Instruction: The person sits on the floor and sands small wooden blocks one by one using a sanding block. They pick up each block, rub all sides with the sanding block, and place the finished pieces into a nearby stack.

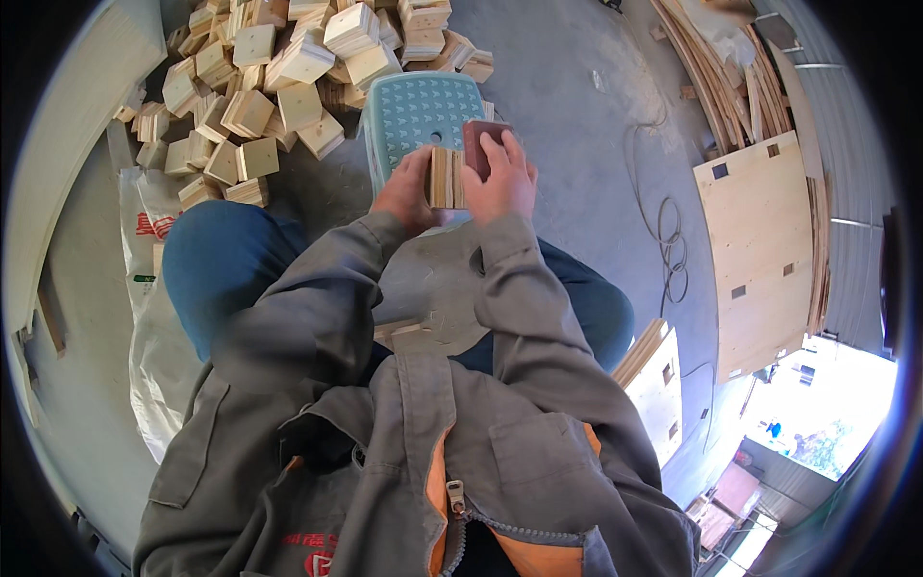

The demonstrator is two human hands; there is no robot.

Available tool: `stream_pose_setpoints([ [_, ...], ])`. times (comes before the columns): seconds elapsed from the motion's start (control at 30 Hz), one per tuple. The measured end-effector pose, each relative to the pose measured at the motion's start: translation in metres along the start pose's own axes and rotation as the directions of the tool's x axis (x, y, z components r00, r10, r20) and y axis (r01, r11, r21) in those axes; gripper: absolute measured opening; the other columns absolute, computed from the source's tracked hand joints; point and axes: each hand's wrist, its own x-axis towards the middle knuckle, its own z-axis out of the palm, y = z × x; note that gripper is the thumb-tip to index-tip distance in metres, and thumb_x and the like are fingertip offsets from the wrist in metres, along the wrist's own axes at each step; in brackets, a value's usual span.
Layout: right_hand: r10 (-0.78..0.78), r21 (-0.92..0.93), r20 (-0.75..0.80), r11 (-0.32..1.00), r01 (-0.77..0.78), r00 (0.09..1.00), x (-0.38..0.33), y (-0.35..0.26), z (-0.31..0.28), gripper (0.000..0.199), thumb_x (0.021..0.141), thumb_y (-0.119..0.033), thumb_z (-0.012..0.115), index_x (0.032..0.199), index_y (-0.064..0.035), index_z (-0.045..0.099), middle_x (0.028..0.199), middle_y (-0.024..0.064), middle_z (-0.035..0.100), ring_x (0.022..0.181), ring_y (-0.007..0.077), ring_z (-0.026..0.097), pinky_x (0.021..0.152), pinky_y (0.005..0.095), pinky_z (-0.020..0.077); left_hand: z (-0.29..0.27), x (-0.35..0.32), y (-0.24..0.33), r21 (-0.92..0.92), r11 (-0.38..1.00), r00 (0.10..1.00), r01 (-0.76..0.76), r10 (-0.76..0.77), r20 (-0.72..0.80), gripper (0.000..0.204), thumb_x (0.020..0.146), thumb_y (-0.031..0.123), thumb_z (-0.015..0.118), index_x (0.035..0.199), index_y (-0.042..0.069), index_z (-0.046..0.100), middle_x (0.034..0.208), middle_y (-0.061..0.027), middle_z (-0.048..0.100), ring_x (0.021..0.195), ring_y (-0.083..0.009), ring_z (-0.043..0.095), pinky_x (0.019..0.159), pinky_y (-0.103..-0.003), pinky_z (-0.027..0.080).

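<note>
My left hand [404, 197] grips a small plywood block [446, 179] by its left side, with the striped layers of its edge facing up. In my right hand [506, 185] is a reddish-brown sanding block [475, 146], my fingers lying over its top. The sanding block is up against the right side of the plywood block; whether it presses on that face is hidden. Both hands are over the near part of a light blue-green plastic stool [413, 96], between my knees.
A large heap of plywood blocks [252, 113] lies beyond and left of the stool. A white sack [154, 361] is by my left knee. To the right are a coiled cable [670, 240], a plywood panel with square holes [755, 250] and stacked wood strips [707, 72].
</note>
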Motion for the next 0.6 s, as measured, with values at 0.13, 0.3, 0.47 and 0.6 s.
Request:
stream_pose_setpoints([
  [0.13,-0.099,0.029,0.0,0.995,0.099,0.995,-0.056,0.007,-0.011,0.063,0.081,-0.023,0.082,0.142,-0.0145,0.066,0.156,0.0176,0.051,0.131,0.0413,0.054,0.112,0.05,0.0442,0.001,-0.002,0.001,-0.024,1.0,0.999,-0.006,0.005,-0.037,0.099,0.068,0.016,0.091,0.152,0.008,0.039,0.146,-0.0225,0.053,0.137,-0.0433,0.052,0.114,-0.046,0.048],
  [0.3,-0.152,0.024,0.006,0.988,0.151,0.988,-0.093,0.001,-0.025,0.065,0.08,-0.02,0.084,0.142,-0.015,0.066,0.156,0.0185,0.051,0.129,0.0422,0.054,0.111,0.0509,0.0442,-0.002,-0.002,0.01,-0.068,0.997,0.999,0.043,-0.043,-0.006,0.101,0.068,0.018,0.092,0.153,0.006,0.038,0.148,-0.023,0.052,0.139,-0.0426,0.052,0.115,-0.045,0.047],
  [0.47,-0.131,0.008,-0.03,0.991,0.131,0.991,-0.078,-0.002,-0.018,0.062,0.08,-0.022,0.083,0.14,-0.0142,0.067,0.155,0.0178,0.051,0.13,0.0419,0.053,0.111,0.0512,0.0443,0.0,-0.002,0.008,-0.07,0.996,0.998,0.052,-0.054,-0.024,0.101,0.068,0.018,0.092,0.153,0.005,0.039,0.148,-0.0227,0.052,0.139,-0.0417,0.052,0.115,-0.044,0.047],
  [0.6,-0.077,-0.051,-0.055,0.996,0.075,0.995,-0.03,-0.015,0.0,0.058,0.083,-0.026,0.081,0.139,-0.0166,0.069,0.154,0.0128,0.053,0.13,0.0393,0.054,0.111,0.0505,0.0452,0.005,-0.002,-0.001,-0.064,0.997,0.997,0.034,-0.038,-0.072,0.104,0.066,0.02,0.096,0.152,0.006,0.04,0.147,-0.0223,0.052,0.138,-0.0414,0.052,0.115,-0.044,0.046],
])
